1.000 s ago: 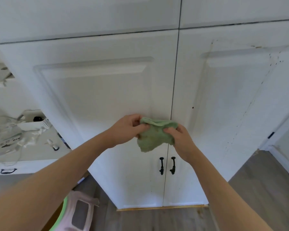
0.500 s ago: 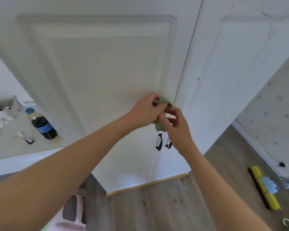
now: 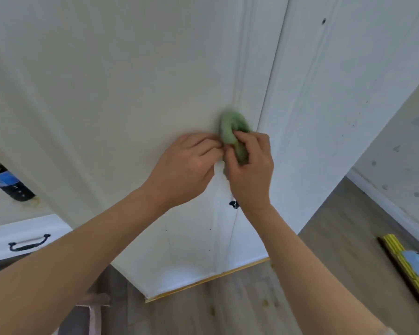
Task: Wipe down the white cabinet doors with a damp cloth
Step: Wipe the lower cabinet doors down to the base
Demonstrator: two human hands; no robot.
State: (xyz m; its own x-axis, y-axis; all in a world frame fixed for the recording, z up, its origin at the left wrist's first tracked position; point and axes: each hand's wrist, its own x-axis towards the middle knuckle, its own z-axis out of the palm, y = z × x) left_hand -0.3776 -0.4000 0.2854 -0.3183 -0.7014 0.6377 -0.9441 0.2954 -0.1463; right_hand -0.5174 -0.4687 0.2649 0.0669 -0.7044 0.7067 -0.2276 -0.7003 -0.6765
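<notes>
We pinch the soft green cloth (image 3: 234, 134) with our left hand (image 3: 186, 168) and right hand (image 3: 250, 170), against the white cabinet door (image 3: 131, 81) near its right edge.

A bunched green cloth (image 3: 232, 131) lies against the left white cabinet door (image 3: 131, 93), beside the seam with the right door (image 3: 336, 105).

just the one head cam, right up close to the white cabinet doors (image 3: 131, 93), tilted down, floor (image 3: 324, 274) showing from 5 to 7 o'clock.
</notes>
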